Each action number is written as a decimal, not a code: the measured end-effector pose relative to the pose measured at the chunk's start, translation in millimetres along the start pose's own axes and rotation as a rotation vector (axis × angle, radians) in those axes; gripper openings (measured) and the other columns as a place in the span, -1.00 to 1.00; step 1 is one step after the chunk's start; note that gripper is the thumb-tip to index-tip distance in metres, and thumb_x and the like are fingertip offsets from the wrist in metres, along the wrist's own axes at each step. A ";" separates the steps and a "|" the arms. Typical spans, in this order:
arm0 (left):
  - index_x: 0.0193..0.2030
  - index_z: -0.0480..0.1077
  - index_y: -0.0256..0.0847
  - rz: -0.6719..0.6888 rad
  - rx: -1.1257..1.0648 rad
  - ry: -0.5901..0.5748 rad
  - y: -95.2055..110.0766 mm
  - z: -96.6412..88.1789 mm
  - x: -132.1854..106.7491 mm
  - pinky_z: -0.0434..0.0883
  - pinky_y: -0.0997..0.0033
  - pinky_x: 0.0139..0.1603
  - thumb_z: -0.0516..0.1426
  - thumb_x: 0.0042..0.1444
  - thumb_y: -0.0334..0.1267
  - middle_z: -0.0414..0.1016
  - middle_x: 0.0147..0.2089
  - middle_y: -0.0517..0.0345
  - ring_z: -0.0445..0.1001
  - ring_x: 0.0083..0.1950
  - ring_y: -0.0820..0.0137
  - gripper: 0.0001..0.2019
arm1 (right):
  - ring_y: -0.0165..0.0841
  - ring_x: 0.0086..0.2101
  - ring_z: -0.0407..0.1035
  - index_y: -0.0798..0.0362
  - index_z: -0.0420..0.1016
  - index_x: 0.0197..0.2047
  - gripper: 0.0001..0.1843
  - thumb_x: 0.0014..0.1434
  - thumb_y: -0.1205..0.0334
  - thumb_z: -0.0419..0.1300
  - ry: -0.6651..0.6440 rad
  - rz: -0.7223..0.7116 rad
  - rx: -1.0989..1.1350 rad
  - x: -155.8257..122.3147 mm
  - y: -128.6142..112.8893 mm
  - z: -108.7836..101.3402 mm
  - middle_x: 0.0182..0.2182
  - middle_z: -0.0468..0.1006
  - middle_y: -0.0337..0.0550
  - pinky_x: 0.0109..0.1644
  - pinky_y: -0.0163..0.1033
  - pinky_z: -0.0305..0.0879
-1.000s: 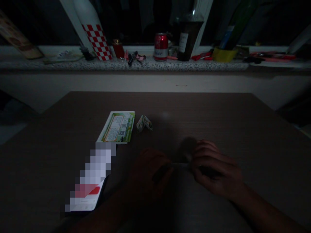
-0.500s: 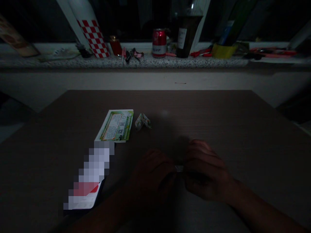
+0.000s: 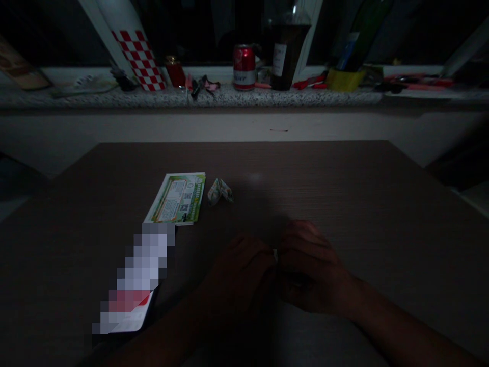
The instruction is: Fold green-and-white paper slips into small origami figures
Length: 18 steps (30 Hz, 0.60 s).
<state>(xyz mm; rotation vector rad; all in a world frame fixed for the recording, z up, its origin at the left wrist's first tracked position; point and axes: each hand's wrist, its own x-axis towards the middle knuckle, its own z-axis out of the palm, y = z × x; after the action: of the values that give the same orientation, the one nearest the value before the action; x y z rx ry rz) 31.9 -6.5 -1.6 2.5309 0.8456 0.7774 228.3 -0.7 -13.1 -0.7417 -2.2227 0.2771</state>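
The scene is very dark. My left hand (image 3: 239,267) and my right hand (image 3: 307,265) rest together on the brown table (image 3: 344,183), fingers curled and pinched around a small pale scrap (image 3: 275,253) that barely shows between them. I cannot make out what the scrap is. A small folded paper piece (image 3: 219,191) lies on the table beyond my hands. Beside it sits a green and white stack of printed slips (image 3: 176,198).
A lit phone (image 3: 132,285) lies at the near left of the table. The stone windowsill (image 3: 191,97) behind holds a red can (image 3: 244,67), a dark bottle (image 3: 282,56), a red-checked white object (image 3: 135,51), a yellow tape roll (image 3: 341,79) and small clutter.
My hands have drawn closer together, the right one sliding left until the fingers meet. The dark piece seen between them a second ago is now hidden inside the fingers.
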 end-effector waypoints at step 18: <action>-0.22 0.26 -0.25 -0.116 -0.002 0.016 -6.7 -11.7 -3.6 0.27 0.28 -0.11 0.00 0.22 -0.46 0.36 -0.20 0.07 0.30 -0.17 0.33 -0.93 | -0.33 -0.43 0.37 -0.01 0.37 -0.45 -0.81 -0.10 0.49 0.19 0.120 0.066 -0.034 -2.6 9.4 -25.0 -0.52 0.45 -0.27 -0.24 -0.11 0.32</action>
<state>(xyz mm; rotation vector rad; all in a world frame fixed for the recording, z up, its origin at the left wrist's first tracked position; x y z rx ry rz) 19.5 -1.8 2.9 2.4521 0.9861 0.7618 251.8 4.5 -1.3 -0.8302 -2.0968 0.2218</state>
